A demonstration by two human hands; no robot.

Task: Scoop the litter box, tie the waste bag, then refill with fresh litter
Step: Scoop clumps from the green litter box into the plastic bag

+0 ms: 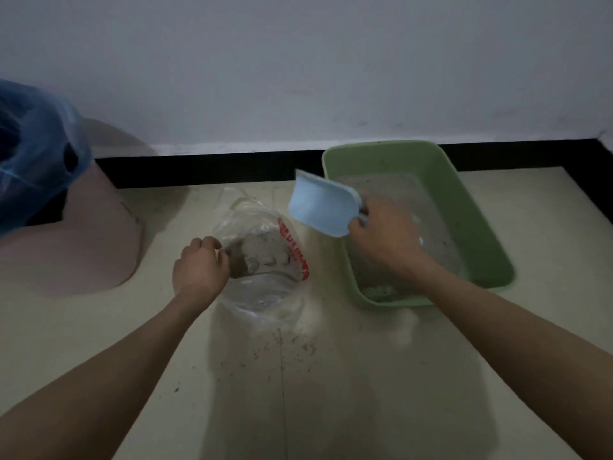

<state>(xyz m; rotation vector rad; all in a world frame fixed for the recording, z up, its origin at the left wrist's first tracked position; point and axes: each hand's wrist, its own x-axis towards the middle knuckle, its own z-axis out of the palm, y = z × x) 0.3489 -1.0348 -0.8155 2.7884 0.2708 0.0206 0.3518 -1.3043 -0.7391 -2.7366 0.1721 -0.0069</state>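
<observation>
Right hand (381,237) has a closed grip on the blue scoop (323,207), lifted between the green litter box (477,207) and the clear waste bag (265,260); left hand (200,267) pinches the bag's rim, keeping its mouth open for dumping.

Place: home, a floor corner by a wall
Floor: pale tiles (331,393), dark skirting (205,167) below a plain white wall (298,61)
Signs: green litter box (477,207), pink bin (99,234) lined with blue bag (30,144)
</observation>
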